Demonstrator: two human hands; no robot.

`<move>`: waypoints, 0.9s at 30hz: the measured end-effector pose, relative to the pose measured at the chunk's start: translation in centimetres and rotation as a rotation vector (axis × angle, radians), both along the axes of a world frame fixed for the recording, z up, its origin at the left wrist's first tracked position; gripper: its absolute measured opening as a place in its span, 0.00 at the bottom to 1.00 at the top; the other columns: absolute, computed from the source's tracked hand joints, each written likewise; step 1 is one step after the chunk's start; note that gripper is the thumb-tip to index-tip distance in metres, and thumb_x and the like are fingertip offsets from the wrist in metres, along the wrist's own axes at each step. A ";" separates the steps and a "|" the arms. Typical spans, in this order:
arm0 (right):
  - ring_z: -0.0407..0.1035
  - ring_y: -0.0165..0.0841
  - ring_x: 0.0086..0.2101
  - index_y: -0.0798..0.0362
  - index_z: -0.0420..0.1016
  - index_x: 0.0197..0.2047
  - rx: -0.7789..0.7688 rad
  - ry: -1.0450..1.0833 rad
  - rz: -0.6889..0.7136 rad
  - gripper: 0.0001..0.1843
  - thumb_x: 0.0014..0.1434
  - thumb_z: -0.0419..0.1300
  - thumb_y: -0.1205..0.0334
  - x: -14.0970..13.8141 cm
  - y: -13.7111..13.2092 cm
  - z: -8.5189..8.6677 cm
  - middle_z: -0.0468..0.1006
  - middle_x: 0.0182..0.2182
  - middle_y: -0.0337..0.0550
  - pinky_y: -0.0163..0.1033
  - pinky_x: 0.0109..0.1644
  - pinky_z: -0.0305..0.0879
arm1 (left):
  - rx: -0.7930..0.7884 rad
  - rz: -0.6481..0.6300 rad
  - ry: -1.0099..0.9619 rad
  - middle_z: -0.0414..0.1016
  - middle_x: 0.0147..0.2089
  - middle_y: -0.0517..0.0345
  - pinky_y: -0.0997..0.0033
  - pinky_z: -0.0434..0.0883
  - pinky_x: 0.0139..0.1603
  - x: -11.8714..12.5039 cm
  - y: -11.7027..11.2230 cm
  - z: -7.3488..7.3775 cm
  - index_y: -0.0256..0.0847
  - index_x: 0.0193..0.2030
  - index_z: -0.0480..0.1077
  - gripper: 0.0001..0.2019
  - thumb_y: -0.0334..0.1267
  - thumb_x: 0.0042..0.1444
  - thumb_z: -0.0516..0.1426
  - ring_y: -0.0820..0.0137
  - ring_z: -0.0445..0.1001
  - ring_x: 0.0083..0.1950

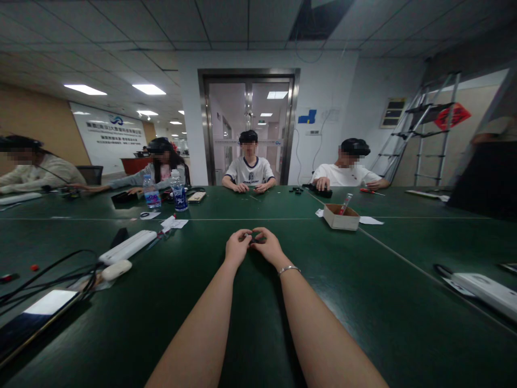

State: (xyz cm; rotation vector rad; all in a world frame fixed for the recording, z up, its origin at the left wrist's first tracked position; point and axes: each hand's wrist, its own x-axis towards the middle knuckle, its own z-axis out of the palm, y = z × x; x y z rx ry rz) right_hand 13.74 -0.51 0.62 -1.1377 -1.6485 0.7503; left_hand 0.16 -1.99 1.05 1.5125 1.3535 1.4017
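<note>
Both my forearms stretch out over the dark green table (363, 302). My left hand (237, 247) and my right hand (266, 245) meet at the table's middle, fingers curled and pinched together around a tiny dark part (251, 237) that I cannot make out. A thin silver bracelet (288, 269) circles my right wrist. Both hands rest low on the tabletop.
A white power strip (127, 246), a white mouse-like object (116, 269), black cables (48, 277) and a phone (38, 315) lie at left. A small cardboard box (341, 216) stands right of centre. Two water bottles (178, 191) stand further back. Several people sit around the far side; a ladder (428, 129) leans at right.
</note>
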 end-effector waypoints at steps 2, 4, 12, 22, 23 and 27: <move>0.68 0.29 0.29 0.52 0.69 0.47 -0.015 0.067 0.020 0.26 0.41 0.64 0.71 0.1 0.1 0.0 0.70 0.31 0.35 0.35 0.34 0.67 | 0.002 -0.007 -0.010 0.74 0.40 0.54 0.76 0.73 0.32 0.1 -0.2 0.2 0.40 0.42 0.73 0.10 0.35 0.54 0.56 0.70 0.73 0.39; 0.68 0.28 0.28 0.53 0.69 0.48 -0.019 0.128 0.048 0.27 0.41 0.63 0.72 0.2 0.1 0.2 0.70 0.31 0.34 0.34 0.34 0.66 | 0.008 -0.010 -0.017 0.75 0.39 0.54 0.77 0.72 0.31 0.1 -0.4 0.4 0.40 0.42 0.73 0.09 0.35 0.54 0.56 0.71 0.73 0.38; 0.71 0.28 0.27 0.53 0.65 0.52 -0.099 0.283 0.080 0.28 0.46 0.64 0.67 0.4 -0.5 0.9 0.72 0.33 0.37 0.31 0.27 0.67 | -0.011 -0.009 -0.051 0.75 0.39 0.53 0.77 0.72 0.31 0.1 0.0 0.2 0.39 0.42 0.72 0.09 0.35 0.55 0.55 0.70 0.74 0.39; 0.70 0.27 0.18 0.57 0.68 0.42 -0.258 0.440 0.024 0.08 0.58 0.60 0.67 0.6 -0.6 1.3 0.72 0.20 0.36 0.27 0.18 0.64 | 0.049 -0.069 -0.018 0.76 0.41 0.52 0.67 0.73 0.45 0.0 0.3 -0.3 0.38 0.39 0.73 0.08 0.34 0.51 0.58 0.68 0.74 0.42; 0.70 0.27 0.19 0.56 0.69 0.40 -0.274 0.463 0.028 0.06 0.58 0.59 0.68 0.6 -0.7 1.4 0.72 0.21 0.37 0.27 0.19 0.66 | 0.050 -0.063 -0.018 0.76 0.41 0.52 0.66 0.72 0.46 0.0 0.3 -0.2 0.38 0.39 0.73 0.08 0.33 0.51 0.58 0.68 0.74 0.42; 0.74 0.29 0.23 0.57 0.71 0.38 -0.332 0.554 0.071 0.04 0.58 0.58 0.72 0.7 -0.9 1.6 0.75 0.25 0.41 0.30 0.26 0.72 | 0.041 -0.031 -0.054 0.76 0.42 0.51 0.64 0.72 0.47 0.1 -0.1 0.2 0.38 0.40 0.72 0.09 0.31 0.50 0.58 0.68 0.75 0.42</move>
